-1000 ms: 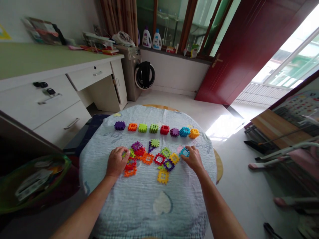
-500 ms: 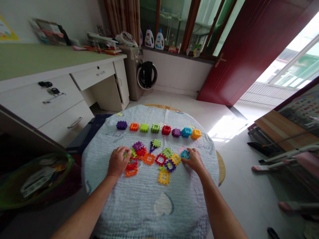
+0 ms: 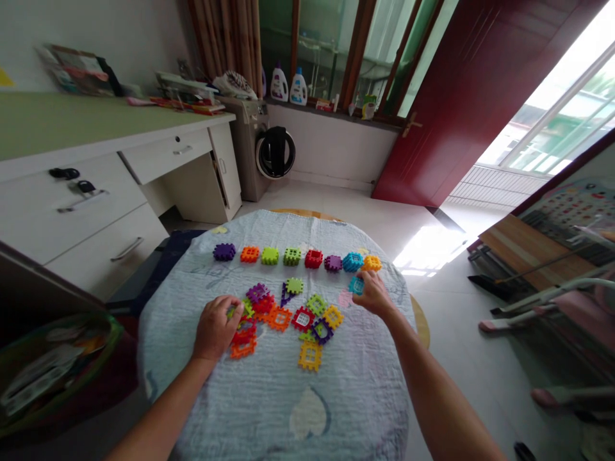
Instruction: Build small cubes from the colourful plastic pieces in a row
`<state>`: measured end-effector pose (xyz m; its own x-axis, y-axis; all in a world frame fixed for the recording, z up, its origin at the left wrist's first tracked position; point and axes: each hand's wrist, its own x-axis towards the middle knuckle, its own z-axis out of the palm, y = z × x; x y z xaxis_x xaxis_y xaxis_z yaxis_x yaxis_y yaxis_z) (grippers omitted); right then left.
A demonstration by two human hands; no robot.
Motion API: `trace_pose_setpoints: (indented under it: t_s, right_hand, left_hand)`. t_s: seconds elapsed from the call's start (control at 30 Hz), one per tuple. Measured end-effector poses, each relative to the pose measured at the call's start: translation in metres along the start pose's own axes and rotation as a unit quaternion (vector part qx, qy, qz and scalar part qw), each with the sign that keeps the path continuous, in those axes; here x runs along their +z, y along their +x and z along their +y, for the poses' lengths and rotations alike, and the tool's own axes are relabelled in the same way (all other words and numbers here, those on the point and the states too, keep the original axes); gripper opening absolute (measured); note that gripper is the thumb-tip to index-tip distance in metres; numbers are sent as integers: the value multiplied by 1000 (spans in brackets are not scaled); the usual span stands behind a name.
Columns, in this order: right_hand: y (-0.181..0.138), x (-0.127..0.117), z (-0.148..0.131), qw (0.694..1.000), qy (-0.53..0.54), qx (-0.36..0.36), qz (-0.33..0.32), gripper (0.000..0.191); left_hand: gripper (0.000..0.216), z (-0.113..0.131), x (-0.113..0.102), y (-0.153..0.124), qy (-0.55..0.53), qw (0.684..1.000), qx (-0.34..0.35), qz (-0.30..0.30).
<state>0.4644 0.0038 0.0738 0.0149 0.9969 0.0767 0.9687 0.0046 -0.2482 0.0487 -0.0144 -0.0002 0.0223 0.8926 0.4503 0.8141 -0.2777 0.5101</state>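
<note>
The small teal tile (image 3: pixel 356 285) of plastic, square with toothed edges, is at the far right part of the pale blue quilted cloth (image 3: pixel 269 397) that covers the round wooden table (image 3: pixel 423 322), and it is pinched at the fingertips of the right hand (image 3: pixel 373 296). The teal tile lies just to the left of this hand and a little farther from the person. It is just on the near side of the blue cube (image 3: pixel 352 261) and the orange cube (image 3: pixel 371 262), which close the right end of the row of coloured plastic cubes (image 3: pixel 291 256). I cannot tell if it touches the cloth or is lifted. Being square, it has no clear long axis. The right arm is stretched forward, the fingers closed on the tile's edge. The left hand (image 3: pixel 214 326) is well apart, at the other side of the loose heap of flat coloured tiles (image 3: pixel 302 317), palm down with fingers curled over green and red pieces. Whether it grips one, I cannot tell.
</note>
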Motion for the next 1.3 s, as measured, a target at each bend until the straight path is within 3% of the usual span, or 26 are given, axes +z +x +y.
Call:
trace_pose_setpoints:
  t_s: [0.1,0.2,0.4,0.73,1.0,1.3]
  right_hand:
    - [36,-26,5,999,-23,-20,20,53]
    - [69,-39,9,998,-52,-15,-20,56]
    - [103,-30,18,994,-75,-6,-76,57]
    - [114,-18,27,989,-98,-6,-112,62]
    - [111,-18,31,984,-126,-32,-121,91]
    - [119,-7,29,980,-156,-42,-113,59]
  left_hand:
    - [26,-1,0,0,-1,1000,5,-4]
    - [27,-2,0,0,-4,1000,4,-8]
    - [27,-1,-2,-1,-8,1000,-2,-10]
    - [26,-2,-1,-2,-11,1000,-7,-4]
    - [25,-1,-1,-2,-10,1000,-6,-1]
    - [25,0,-2,-2,-8,1000,-10,-9]
